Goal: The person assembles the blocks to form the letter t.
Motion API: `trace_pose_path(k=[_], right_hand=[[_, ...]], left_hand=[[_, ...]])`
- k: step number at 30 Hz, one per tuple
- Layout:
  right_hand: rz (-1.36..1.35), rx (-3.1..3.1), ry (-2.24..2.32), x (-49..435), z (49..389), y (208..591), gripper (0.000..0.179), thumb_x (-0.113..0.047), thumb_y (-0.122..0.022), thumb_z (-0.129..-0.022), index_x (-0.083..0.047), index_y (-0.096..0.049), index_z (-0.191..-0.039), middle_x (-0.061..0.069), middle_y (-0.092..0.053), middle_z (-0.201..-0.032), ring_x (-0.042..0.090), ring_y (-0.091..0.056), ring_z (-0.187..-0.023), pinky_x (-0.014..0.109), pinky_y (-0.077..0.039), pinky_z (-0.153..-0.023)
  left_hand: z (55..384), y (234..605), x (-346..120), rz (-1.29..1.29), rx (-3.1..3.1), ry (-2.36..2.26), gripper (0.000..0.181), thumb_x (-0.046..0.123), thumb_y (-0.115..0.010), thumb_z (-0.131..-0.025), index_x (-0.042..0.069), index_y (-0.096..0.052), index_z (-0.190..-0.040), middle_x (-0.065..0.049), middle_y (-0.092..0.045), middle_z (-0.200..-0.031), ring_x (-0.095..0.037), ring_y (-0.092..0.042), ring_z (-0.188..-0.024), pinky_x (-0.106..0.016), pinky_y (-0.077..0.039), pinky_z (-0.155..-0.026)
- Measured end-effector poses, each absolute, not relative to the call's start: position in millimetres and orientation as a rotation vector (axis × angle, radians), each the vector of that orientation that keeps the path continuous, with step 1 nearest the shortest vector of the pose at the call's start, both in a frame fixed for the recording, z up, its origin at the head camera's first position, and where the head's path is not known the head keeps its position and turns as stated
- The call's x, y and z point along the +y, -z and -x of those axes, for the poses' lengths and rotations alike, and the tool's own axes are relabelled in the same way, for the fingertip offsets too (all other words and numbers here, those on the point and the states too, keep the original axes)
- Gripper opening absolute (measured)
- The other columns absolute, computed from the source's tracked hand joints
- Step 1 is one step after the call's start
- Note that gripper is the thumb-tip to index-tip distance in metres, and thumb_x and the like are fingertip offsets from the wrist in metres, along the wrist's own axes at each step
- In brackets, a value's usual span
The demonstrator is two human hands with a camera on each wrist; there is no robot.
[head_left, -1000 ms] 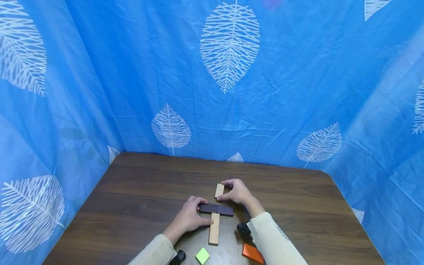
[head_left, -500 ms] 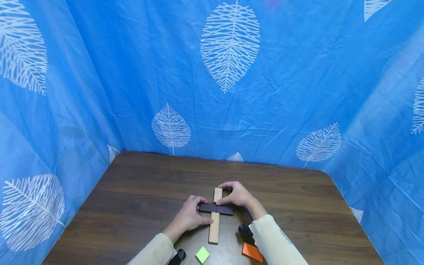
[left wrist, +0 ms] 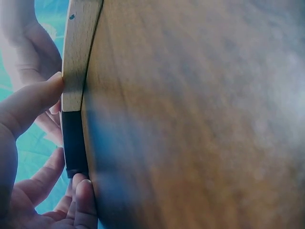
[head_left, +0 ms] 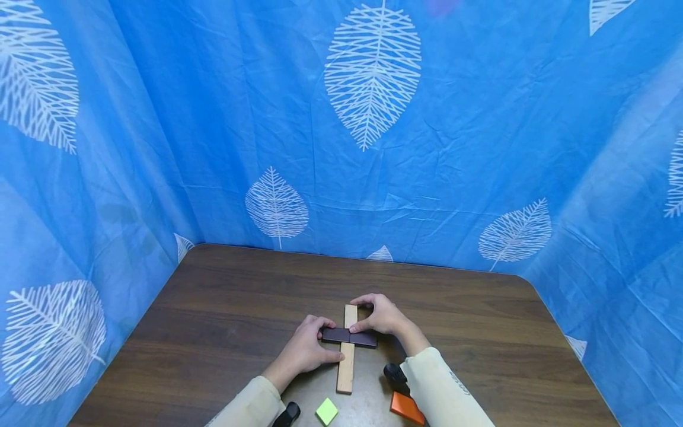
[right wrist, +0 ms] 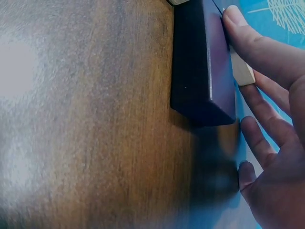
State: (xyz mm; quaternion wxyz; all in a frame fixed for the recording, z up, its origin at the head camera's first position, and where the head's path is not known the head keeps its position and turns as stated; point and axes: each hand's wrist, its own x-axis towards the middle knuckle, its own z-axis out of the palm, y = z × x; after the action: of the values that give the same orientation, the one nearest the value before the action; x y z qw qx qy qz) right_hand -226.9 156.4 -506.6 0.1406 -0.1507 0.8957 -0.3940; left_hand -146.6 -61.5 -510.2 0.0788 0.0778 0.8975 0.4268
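Note:
Two dark purple-brown blocks (head_left: 364,338) lie end to end across the table. A long light wooden block (head_left: 345,373) runs from their middle toward the near side, its far end against them. Beyond them, in line, lies another light wooden block (head_left: 350,316). My right hand (head_left: 383,315) pinches this far block, thumb at its near end beside the dark blocks and index finger at its far end. My left hand (head_left: 306,349) steadies the others: in the left wrist view its thumb presses the near light block (left wrist: 76,62), and its fingers touch the end of the left dark block (left wrist: 75,143).
A lime-green square block (head_left: 326,411) lies at the near side of the brown wooden table (head_left: 240,284). An orange block (head_left: 407,408) sits partly behind the right sleeve. A blue curtain (head_left: 453,148) with white leaves surrounds the table's back and sides.
My right hand has drawn the far light block toward me, straightened it and brought it up to the dark blocks. My left hand has stayed in place.

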Motion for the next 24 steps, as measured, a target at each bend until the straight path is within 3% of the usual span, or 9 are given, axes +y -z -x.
trace_pose_path(k=[12,19,24], right_hand=[[0.478,2.637,1.093,153.8,224.2,507.1,0.049,-0.025,-0.093,-0.073,-0.012,-0.075,-0.116,0.005,-0.068,-0.115,0.026,-0.058,-0.110,0.052,-0.043,-0.097],[0.452,2.665,1.074,154.1,223.4,505.9,0.048,-0.026,-0.093,-0.072,-0.014,-0.075,-0.115,0.004,-0.067,-0.117,0.028,-0.057,-0.111,0.062,-0.036,-0.100],[0.452,2.657,1.082,154.2,224.2,505.3,0.049,-0.026,-0.093,-0.072,-0.016,-0.075,-0.117,0.003,-0.066,-0.118,0.028,-0.056,-0.113,0.056,-0.040,-0.099]], left_hand=[[144.7,511.3,-61.8,-0.260,2.710,-1.282,0.058,0.031,-0.094,-0.066,0.011,-0.067,-0.114,-0.004,-0.051,-0.105,-0.021,-0.048,-0.092,-0.041,-0.045,-0.080],[145.6,510.5,-60.9,-0.237,2.706,-1.262,0.059,0.031,-0.094,-0.066,0.011,-0.067,-0.115,-0.004,-0.051,-0.106,-0.021,-0.048,-0.093,-0.042,-0.045,-0.080],[147.6,509.0,-60.3,-0.227,2.697,-1.252,0.060,0.031,-0.095,-0.066,0.011,-0.067,-0.115,-0.004,-0.050,-0.105,-0.021,-0.048,-0.092,-0.042,-0.045,-0.079]])
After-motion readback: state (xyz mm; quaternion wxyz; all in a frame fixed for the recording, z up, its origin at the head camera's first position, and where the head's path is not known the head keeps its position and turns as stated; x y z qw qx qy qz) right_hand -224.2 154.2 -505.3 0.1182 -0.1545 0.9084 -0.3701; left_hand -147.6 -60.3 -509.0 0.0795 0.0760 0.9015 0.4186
